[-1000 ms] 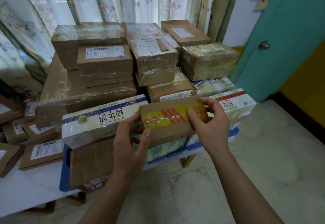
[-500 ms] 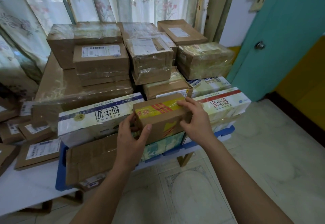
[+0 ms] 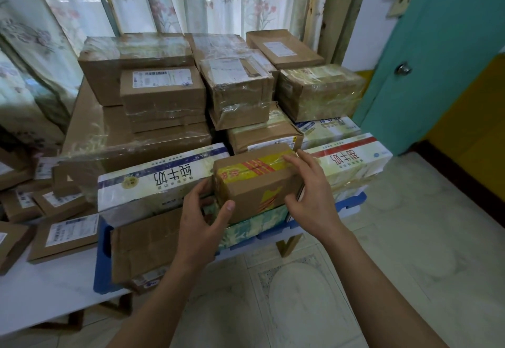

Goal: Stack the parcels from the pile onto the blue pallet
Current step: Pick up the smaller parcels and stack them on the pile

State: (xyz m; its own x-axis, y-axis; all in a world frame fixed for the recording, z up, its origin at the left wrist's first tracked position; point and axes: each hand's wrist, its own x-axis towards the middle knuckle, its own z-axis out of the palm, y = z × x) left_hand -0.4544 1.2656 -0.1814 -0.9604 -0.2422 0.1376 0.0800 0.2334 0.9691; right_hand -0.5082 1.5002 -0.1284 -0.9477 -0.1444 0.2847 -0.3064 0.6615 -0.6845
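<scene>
hands, left and right, grip taped parcel on stack.

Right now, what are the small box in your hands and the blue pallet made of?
The small box looks like brown matte cardboard, bound with glossy yellow-and-red tape that catches the light. The blue pallet seems moulded plastic: uniform colour, smooth rounded edges.

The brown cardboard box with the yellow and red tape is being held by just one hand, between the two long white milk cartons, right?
Not quite. Both hands are on the brown cardboard box with the yellow and red tape: the left hand grips its left end and the right hand holds its right side. The head view shows this. It does sit between the two long white milk cartons.
</scene>
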